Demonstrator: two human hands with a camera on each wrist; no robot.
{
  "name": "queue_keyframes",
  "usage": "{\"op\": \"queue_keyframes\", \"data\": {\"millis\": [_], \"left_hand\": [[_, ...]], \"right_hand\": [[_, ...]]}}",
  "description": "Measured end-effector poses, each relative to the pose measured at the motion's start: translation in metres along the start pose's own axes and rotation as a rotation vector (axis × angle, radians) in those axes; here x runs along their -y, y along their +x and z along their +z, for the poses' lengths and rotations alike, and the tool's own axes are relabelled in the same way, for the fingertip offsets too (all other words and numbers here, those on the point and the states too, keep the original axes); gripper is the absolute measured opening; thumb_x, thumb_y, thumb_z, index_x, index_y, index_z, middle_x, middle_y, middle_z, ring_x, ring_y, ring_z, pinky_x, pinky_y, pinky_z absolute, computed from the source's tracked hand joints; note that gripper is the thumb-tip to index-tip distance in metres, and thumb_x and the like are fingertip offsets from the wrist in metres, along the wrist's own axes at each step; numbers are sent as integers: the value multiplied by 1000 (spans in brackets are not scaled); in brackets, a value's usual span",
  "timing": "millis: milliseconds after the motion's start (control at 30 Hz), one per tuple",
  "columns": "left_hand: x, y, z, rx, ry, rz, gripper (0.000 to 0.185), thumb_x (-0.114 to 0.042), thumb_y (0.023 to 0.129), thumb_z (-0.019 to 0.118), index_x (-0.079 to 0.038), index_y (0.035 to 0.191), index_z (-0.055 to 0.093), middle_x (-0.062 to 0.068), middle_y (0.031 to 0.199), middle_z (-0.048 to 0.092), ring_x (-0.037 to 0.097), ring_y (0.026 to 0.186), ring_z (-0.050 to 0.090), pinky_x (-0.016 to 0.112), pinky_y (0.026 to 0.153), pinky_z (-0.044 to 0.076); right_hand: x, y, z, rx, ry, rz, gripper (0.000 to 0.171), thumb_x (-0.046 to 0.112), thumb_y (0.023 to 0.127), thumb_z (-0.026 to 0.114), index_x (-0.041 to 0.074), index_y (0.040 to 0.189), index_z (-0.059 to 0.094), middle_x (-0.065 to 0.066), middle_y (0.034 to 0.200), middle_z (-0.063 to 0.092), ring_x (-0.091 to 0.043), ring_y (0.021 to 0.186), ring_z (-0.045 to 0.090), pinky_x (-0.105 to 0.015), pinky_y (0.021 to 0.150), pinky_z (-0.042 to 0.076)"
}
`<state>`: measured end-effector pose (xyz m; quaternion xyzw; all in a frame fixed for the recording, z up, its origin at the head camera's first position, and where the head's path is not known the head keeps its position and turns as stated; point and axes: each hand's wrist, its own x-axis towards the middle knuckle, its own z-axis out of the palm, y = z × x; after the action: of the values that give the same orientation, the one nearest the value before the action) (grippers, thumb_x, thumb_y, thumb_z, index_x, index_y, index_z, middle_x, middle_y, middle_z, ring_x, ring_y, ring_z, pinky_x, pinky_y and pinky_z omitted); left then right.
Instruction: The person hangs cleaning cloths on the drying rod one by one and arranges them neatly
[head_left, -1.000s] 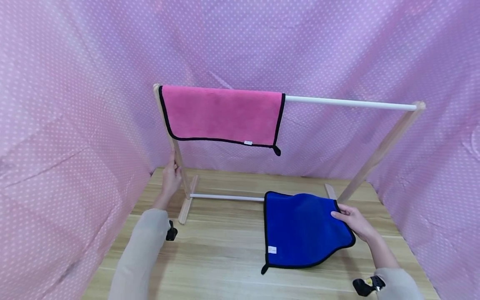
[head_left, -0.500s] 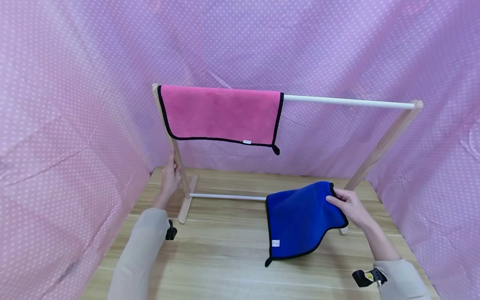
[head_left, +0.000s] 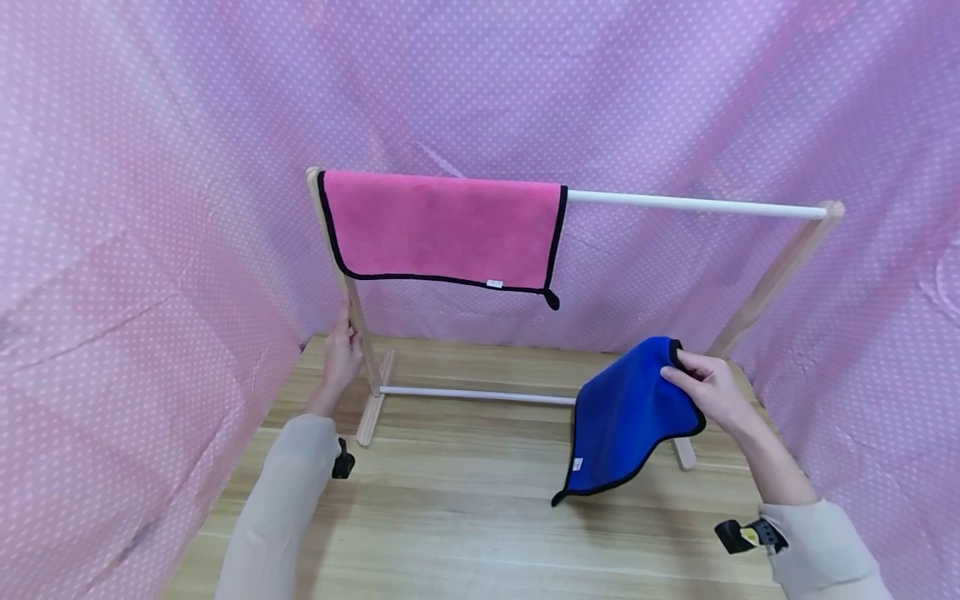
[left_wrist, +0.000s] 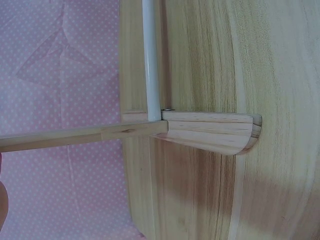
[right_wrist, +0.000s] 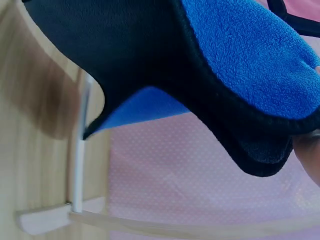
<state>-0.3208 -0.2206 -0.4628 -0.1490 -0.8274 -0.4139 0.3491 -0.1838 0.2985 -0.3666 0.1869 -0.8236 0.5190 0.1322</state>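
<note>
The right hand (head_left: pixel 708 390), pinching the blue cloth (head_left: pixel 626 417), had lifted it off the table (head_left: pixel 450 517) toward the rail (head_left: pixel 697 203), while the left hand (head_left: pixel 341 354) still gripped the rack's post (head_left: pixel 358 329).

Blue cloth (head_left: pixel 626 412) with black trim is hanging clear of the tabletop at right, bunched at its top corner and drooping down-left with a small white tag near the low corner. Wooden rack (head_left: pixel 352 317) is standing upright, left post near the table's left edge, white rail across the top.
</note>
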Motion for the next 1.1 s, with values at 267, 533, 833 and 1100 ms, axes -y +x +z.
{"op": "queue_keyframes", "data": {"millis": [267, 533, 833, 1100], "left_hand": [[0, 0, 2, -8, -2, 12, 65, 24, 77, 49, 8, 137, 29, 40, 113, 49, 50, 98, 54, 51, 78, 51], [0, 0, 2, -11, -2, 12, 66, 24, 78, 49, 7, 138, 28, 41, 116, 46, 51, 100, 52, 52, 80, 50], [3, -1, 1, -43, 23, 26, 71, 23, 77, 50, 1, 140, 27, 42, 105, 51, 50, 92, 55, 54, 75, 51], [0, -1, 1, -39, 8, 9, 65, 23, 77, 49, 4, 137, 31, 41, 109, 50, 50, 94, 55, 52, 77, 52]], "right_hand": [[19, 10, -7, -52, -46, -109, 41, -9, 82, 59, 28, 97, 69, 21, 81, 61, 9, 69, 53, -5, 59, 43], [31, 24, -11, -157, -115, -303, 60, -31, 67, 56, 19, 96, 72, 25, 85, 61, 13, 73, 51, -2, 65, 41], [41, 41, -30, -146, -184, -243, 50, -19, 77, 57, 21, 107, 66, 30, 99, 57, 14, 89, 52, -1, 75, 41], [48, 58, -42, -234, -358, -378, 39, -25, 70, 59, -5, 103, 65, 37, 103, 51, 18, 96, 49, 0, 81, 38]]}}
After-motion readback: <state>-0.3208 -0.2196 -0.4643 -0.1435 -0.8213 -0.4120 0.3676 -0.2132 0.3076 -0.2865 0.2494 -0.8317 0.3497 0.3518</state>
